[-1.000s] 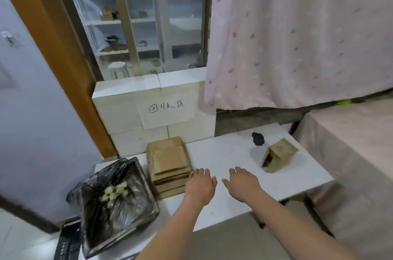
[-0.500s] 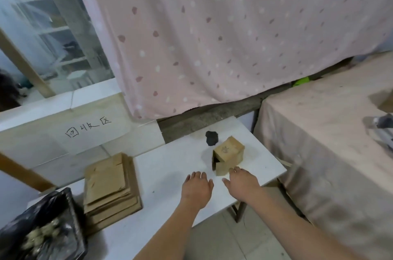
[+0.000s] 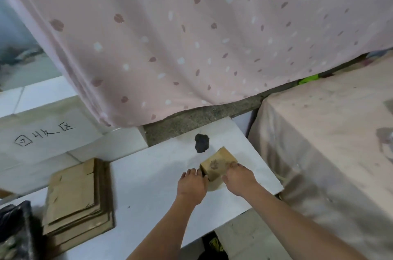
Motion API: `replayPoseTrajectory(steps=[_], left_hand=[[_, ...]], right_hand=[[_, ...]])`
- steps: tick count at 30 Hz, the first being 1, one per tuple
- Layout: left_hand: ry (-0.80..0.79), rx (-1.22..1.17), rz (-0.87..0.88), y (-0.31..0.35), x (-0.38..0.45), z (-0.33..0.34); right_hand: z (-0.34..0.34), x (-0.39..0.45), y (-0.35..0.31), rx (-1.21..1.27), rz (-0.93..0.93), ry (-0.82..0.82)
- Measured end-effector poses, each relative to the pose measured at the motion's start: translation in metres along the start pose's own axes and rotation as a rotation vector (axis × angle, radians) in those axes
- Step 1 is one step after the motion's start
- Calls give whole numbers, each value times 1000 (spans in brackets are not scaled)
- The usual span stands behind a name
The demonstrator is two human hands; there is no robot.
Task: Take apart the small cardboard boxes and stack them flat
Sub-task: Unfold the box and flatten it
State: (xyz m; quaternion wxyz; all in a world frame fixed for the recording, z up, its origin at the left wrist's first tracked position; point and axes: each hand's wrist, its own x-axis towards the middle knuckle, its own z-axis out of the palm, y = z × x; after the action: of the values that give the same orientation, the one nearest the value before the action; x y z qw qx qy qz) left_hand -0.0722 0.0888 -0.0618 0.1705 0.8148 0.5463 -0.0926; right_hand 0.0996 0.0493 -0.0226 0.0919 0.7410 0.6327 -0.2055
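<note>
cardboard box between hands; left hand flat against it, right hand gripping it.

Domestic recycling corner, improvised in a lived-in room. Pink dotted curtain hanging across the back; white tiled ledge at left carrying a handwritten paper sign in Chinese characters. Low white table bearing a stack of flattened cardboard and one small cardboard box standing whole. Black bin bag at near left. Cloth-covered furniture at right; rough concrete strip under the curtain hem.
</note>
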Motion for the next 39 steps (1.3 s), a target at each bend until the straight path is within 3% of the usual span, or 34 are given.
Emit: replayPoseTrajectory(steps=[12,18,21,24,28,30,32,39], left_hand=[[-133,-269,-299,-23,36,32],[-156,-356,-402,-34,44,31],[-144,-441,-479,-38,51,27],[-96,-592,-597,-45,60,21],[-19,-1059,-763,-44,70,-1],[-7,-1303,-815,-35,74,-9],[-3,-1403,-798,-26,74,-14],[-143,-1293,-755,-9,74,-5]], right_hand=[[-4,98,-26,-448,-325,-278],[3,114,-25,-474,-403,-201],[-7,123,-16,-353,-442,-136],[-22,132,-2,88,-423,-214],[-32,133,15,568,-358,-280],[-32,132,23,629,-328,-319],[-32,135,29,662,-301,-367],[-23,147,51,566,-193,-419]])
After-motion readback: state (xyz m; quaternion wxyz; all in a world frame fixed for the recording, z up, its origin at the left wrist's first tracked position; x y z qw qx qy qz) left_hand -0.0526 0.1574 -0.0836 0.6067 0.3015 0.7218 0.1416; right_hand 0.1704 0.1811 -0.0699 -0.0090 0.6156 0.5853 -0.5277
